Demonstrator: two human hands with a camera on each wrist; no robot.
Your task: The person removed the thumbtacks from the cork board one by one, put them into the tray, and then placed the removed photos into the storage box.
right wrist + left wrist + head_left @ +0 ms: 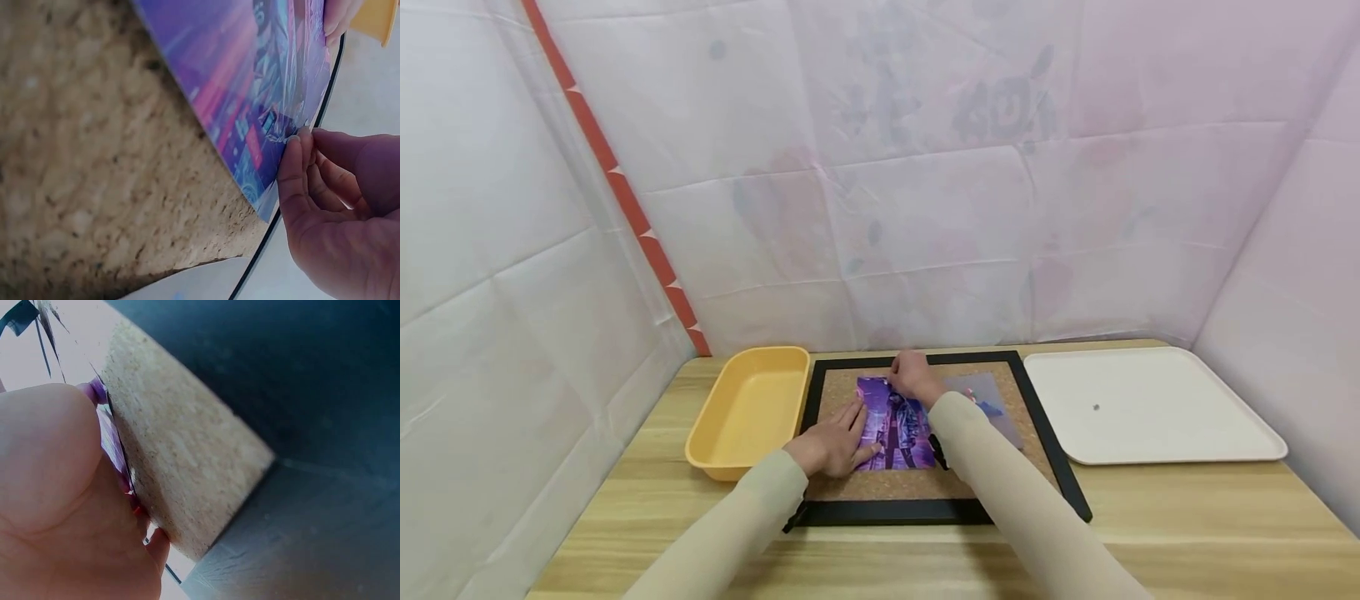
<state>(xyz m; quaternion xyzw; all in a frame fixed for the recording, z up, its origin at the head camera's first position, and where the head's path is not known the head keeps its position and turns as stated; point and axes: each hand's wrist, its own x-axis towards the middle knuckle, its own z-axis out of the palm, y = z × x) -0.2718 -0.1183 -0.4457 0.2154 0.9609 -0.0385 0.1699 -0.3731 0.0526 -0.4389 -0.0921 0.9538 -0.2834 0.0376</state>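
A purple photo [895, 421] lies on the cork board [880, 482], which sits in a black frame [887, 512] on the table [1187, 533]. The left hand [835, 443] lies flat with straight fingers pressing the photo's left edge. The right hand [913, 375] pinches the photo's far corner between thumb and fingertips [299, 156]. A second, paler photo [992, 404] lies just beside it on the cork. Left of the board stands a yellow tray [748, 412]; right of it, a white tray [1150, 408].
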